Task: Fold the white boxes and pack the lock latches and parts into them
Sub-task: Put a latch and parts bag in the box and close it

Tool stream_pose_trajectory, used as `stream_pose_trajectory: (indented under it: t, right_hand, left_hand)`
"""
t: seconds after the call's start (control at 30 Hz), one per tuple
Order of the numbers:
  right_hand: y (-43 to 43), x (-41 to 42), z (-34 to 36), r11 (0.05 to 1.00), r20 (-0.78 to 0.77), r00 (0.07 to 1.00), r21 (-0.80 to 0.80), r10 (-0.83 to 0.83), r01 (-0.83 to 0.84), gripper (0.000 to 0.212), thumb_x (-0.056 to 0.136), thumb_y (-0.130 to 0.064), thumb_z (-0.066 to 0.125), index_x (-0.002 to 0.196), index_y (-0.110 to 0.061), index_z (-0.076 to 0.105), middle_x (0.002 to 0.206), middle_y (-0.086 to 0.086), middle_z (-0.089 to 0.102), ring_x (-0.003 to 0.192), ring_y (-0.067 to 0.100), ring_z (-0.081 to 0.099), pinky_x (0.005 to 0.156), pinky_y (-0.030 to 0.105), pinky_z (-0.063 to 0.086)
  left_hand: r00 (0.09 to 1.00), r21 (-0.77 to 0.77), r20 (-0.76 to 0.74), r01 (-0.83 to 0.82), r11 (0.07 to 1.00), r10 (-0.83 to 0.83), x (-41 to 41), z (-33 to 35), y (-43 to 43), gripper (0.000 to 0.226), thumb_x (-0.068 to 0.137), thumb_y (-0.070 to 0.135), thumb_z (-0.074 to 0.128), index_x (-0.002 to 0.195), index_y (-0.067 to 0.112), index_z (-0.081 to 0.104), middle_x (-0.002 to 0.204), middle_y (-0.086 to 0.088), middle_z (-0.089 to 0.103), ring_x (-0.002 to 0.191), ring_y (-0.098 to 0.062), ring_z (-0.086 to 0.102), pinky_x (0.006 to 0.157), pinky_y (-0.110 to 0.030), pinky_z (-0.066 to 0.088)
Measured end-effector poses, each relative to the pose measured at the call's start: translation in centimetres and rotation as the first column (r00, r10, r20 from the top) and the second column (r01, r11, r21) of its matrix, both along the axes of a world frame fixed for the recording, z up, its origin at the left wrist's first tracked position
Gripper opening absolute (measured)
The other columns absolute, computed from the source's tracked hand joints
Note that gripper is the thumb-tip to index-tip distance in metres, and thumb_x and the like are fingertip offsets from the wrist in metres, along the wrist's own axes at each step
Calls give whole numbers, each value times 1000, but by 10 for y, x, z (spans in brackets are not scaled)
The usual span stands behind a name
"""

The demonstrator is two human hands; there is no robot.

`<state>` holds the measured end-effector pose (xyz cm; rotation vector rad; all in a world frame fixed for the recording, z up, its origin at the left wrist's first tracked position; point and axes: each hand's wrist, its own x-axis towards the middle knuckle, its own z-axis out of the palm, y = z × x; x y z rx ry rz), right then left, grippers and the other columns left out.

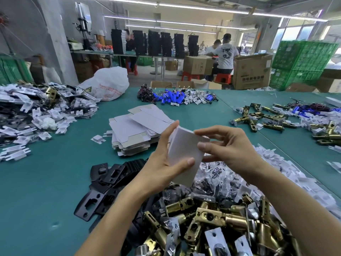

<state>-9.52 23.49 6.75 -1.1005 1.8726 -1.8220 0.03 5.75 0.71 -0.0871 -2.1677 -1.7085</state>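
Your left hand (162, 163) grips the white box (184, 154) from its left side, thumb laid across the near face and fingers running up behind the far edge, where the box hides most of them. Your right hand (227, 145) pinches the box's upper right edge, thumb pressed on the face; its lower fingers are tucked behind and cannot be made out. The box is held up above the table (46, 191), tilted, over the near heaps. Whether its ends are closed cannot be told, since only one broad face and a thin side show. Your forearms cover part of the pile of brass latches (212, 218), which the bottom edge cuts off. Just beyond it lie clear bagged parts (217, 174), their contents too small to tell, and to the left a fanned row of black plates (110, 178). Behind the box sits the stack of flat box blanks (136, 133), its near right corner hidden by your left fingers. Farther off are a heap of white card inserts (36, 111) on the left, blue cells with wires (171, 97) at the far middle, a white plastic bag (107, 84), and more latches (258, 117) scattered on the right. Past the table stand cardboard cartons (251, 71) and green crates (302, 61).
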Motion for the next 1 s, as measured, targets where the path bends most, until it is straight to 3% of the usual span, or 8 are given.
stream_pose_trajectory:
  t: [0.17,0.27,0.4,0.57,0.7,0.83,0.93,1.0]
  right_hand:
    - [-18,-1,3,999,20,999,9,-43,43,31,86,0,71,102,-27,75,114,15,67,87,24,73,69,35,62]
    - [-23,-2,0,968,-122,992,243,-35,64,48,88,-16,72,122,-47,57,125,2,57,95,20,72,79,37,61]
    - [-7,-3,-2,908,-127,991,420,42,15,45,87,-33,72,127,-46,55,122,-9,59,92,11,71,83,37,61]
    - [8,-2,-9,878,-104,991,478,86,-26,26,91,-30,68,115,-38,62,109,-10,68,88,9,72,79,32,60]
    - [15,-6,-16,874,-87,992,484,95,-41,25,92,-29,68,114,-38,63,107,-9,70,89,11,72,81,32,60]
    - [19,-13,-24,879,-76,992,475,98,-50,24,92,-28,67,114,-38,64,102,-14,71,89,12,72,80,33,60]
    - [19,-15,-31,874,-77,991,482,112,-62,23,92,-27,67,113,-37,64,101,-18,71,89,11,72,76,27,59]
    - [18,-16,-32,873,-74,991,485,112,-63,23,92,-27,67,113,-36,64,100,-19,71,88,11,72,74,25,58]
  left_hand:
    - [982,45,37,-185,982,184,0,8,-6,48,73,48,80,114,34,58,102,1,67,79,-21,73,45,-24,51]
    - [936,145,45,-351,925,348,-1,5,-14,31,79,38,84,101,28,65,95,-3,70,72,-21,74,45,-35,56]
    - [789,285,211,-614,736,577,1,-8,-60,24,85,36,79,97,19,69,95,-6,74,75,-26,74,57,-44,61]
    - [606,377,345,-789,485,717,12,-24,-122,52,85,27,81,124,8,52,110,-9,62,72,-29,70,42,-32,56]
    - [434,381,380,-878,289,817,24,-34,-164,44,90,26,76,118,10,47,117,-13,58,75,-32,70,39,-30,55]
    - [285,223,383,-952,211,879,30,-44,-191,36,94,20,69,124,5,56,129,-14,58,79,-34,66,40,-34,57]
    - [241,-53,360,-959,277,901,31,-49,-198,33,95,25,64,123,8,63,127,-16,63,88,-39,70,77,-50,62]
    - [247,-234,333,-913,333,910,31,-47,-194,29,95,30,63,116,10,68,115,-16,67,94,-42,68,85,-51,57]
